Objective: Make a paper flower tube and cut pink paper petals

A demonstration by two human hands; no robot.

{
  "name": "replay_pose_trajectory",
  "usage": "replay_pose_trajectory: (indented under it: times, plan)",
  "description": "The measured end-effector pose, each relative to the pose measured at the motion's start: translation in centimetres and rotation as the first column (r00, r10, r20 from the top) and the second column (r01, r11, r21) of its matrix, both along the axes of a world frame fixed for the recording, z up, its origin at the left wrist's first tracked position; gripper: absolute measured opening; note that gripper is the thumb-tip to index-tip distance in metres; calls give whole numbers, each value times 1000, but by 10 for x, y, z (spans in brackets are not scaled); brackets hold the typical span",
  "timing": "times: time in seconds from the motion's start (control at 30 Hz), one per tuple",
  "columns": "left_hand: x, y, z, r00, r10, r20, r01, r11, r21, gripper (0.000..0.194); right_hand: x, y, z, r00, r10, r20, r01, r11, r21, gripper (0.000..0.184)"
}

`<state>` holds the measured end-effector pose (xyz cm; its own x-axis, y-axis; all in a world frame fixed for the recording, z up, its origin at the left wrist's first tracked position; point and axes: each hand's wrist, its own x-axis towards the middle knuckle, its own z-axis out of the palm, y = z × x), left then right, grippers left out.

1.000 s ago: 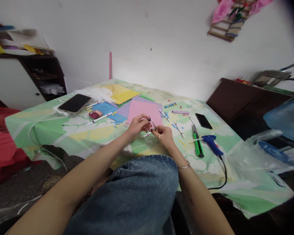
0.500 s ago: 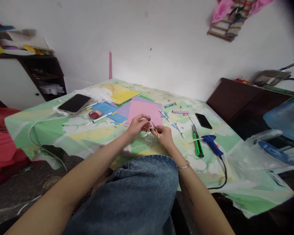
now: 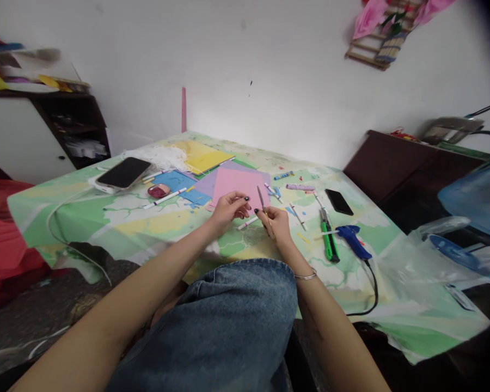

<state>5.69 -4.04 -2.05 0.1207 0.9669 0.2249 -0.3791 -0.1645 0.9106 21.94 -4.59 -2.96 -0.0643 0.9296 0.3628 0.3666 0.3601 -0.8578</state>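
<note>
My right hand (image 3: 276, 222) grips a pair of scissors (image 3: 262, 198) by the handles, its narrow blades pointing up and away. To its left, my left hand (image 3: 231, 209) has thumb and fingers pinched together; whatever sits between the fingertips is too small to make out. A small gap separates the left fingertips from the scissors. Behind both hands lies a pink sheet of paper (image 3: 240, 182) on top of a purple sheet (image 3: 206, 185). A white marker (image 3: 248, 222) rests on the tablecloth between the hands.
On the table's right are a green utility knife (image 3: 330, 239), a blue glue gun (image 3: 354, 240) with a cord, a black phone (image 3: 339, 201) and several markers. To the left are a larger phone (image 3: 124, 173), blue paper (image 3: 175, 182), a yellow pad (image 3: 208, 159) and white string (image 3: 159, 157).
My right hand has drawn the scissors slightly right, away from the left fingertips, and the blades now point more upright. My left hand stays nearly in place.
</note>
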Motion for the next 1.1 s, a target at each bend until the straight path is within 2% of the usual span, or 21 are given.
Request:
replay_pose_trajectory:
  times: [0.2,0.37,0.7,0.87,1.1]
  plan:
    - [-2,4,-5,998,52,-37,-53,998,-43,25,-2,-3,8,985,8,-174,-32,990,-137,30]
    - [-2,4,-7,993,16,-113,-26,996,-81,27,-3,-5,13,951,35,-308,-106,971,-215,29]
    - [1,-1,-3,969,-82,-232,53,990,-132,25,-4,-5,13,936,77,-342,-152,969,-197,21]
    - [2,-2,-3,960,-120,-251,84,985,-149,23,-4,-5,13,942,38,-333,-114,971,-211,17]
    - [2,0,-3,970,-51,-237,12,987,-162,18,-4,-5,14,941,9,-339,-91,969,-228,17]
